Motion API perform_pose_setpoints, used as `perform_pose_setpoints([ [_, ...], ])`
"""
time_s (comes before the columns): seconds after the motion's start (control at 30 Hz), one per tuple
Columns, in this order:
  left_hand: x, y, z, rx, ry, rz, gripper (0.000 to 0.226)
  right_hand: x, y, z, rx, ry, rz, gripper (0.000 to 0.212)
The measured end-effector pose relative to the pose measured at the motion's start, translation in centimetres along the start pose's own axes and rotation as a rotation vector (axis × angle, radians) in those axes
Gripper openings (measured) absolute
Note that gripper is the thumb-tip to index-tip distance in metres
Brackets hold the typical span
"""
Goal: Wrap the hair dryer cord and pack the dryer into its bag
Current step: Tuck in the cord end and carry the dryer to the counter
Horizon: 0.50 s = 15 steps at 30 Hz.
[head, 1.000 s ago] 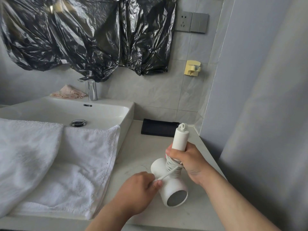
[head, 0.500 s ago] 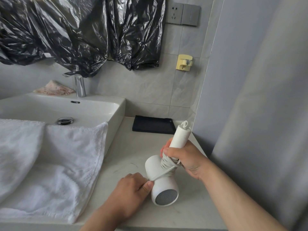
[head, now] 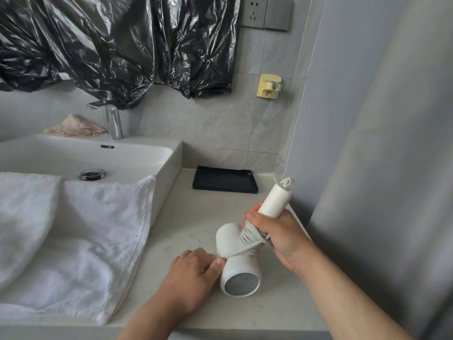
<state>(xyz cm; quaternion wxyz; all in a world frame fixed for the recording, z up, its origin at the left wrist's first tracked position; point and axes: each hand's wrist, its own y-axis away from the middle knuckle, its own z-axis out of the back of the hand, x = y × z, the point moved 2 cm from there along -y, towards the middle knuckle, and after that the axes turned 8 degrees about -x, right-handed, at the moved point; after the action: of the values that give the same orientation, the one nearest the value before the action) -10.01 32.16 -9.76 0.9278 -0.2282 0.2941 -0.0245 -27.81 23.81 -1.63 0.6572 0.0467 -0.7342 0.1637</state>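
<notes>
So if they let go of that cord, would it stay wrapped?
Probably not. The cord looks springy, coiled loosely round the hair dryer handle, with its end pulled taut by the left hand. Untucked, it would likely loosen.

Counter [head: 196, 217]: bare strip between sink and wall, passable.
- 9 o'clock: white towel [head: 81, 231] draped over sink [head: 169, 165] edge, blocks leftward.
- 12 o'clock: black tray [head: 224, 179] against tiled wall.
- 3 o'clock: grey partition [head: 367, 168], close beside right hand [head: 282, 239].
- 6 o'clock: counter edge, open.

Right hand [head: 282, 238] clenched — left hand [head: 196, 273] pinching.
</notes>
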Motion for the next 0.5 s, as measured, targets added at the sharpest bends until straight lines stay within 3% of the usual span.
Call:
perform_pose_setpoints([
  [0.07, 0.0, -0.1, -0.1, 0.003, -0.001, 0.006, 0.058, -0.6, 0.4, 0.4, -0.065, 0.058, 0.047, 0.043],
  [0.17, 0.0, -0.1, -0.2, 0.015, -0.002, 0.011, 0.059, -0.8, 1.3, 0.6, 0.053, 0.164, 0.080, 0.064],
  [0.33, -0.1, 0.0, -0.2, 0.015, -0.024, 0.009, 0.060, 0.2, 1.0, 1.3, 0.043, 0.262, 0.074, 0.049],
  [0.5, -0.5, 0.0, -0.2, 0.012, -0.044, 0.012, 0.061, 0.8, 0.6, 2.3, 0.074, 0.062, -0.013, 0.023],
])
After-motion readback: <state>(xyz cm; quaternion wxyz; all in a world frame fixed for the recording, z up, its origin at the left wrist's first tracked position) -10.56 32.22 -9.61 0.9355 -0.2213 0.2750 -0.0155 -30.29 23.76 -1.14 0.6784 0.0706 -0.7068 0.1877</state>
